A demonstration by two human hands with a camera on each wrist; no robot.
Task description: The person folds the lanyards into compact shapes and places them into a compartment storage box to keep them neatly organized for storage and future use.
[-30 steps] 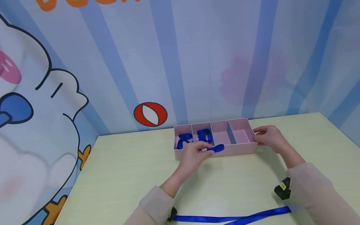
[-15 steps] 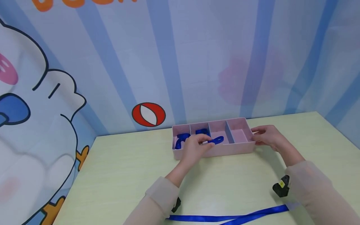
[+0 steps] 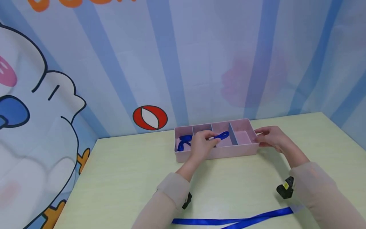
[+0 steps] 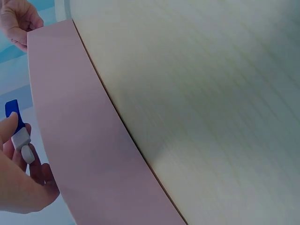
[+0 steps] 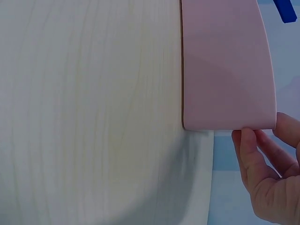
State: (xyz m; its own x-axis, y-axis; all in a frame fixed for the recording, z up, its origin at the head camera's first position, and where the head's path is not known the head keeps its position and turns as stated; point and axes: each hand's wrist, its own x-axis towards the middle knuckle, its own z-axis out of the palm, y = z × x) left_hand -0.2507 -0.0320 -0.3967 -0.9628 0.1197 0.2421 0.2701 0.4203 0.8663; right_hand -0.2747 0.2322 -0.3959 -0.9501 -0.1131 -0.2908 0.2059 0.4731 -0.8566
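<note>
My left hand [image 3: 201,144] pinches a folded blue strap [image 3: 223,135] between thumb and fingers, above the middle of a pink divided box [image 3: 228,153]. White plastic parts [image 4: 21,138] on the strap show between the fingers in the left wrist view. More blue straps [image 3: 184,142] lie in the box's leftmost compartment; the compartment beside it is mostly hidden by my left hand. At the box's right end, my right hand [image 3: 273,139] grips the end wall, with the thumb at the rim and fingertips against the outside [image 5: 248,136].
A long blue ribbon [image 3: 208,221] with a clear end piece lies across the near part of the pale table [image 3: 128,178]. The box stands near the table's back edge, in front of a printed cloth backdrop [image 3: 200,63]. A black device [image 3: 285,189] hangs by the right sleeve.
My left hand has risen and moved slightly right and away with the strap, from the box's front wall to over its middle compartments. My right hand keeps its hold on the box.
</note>
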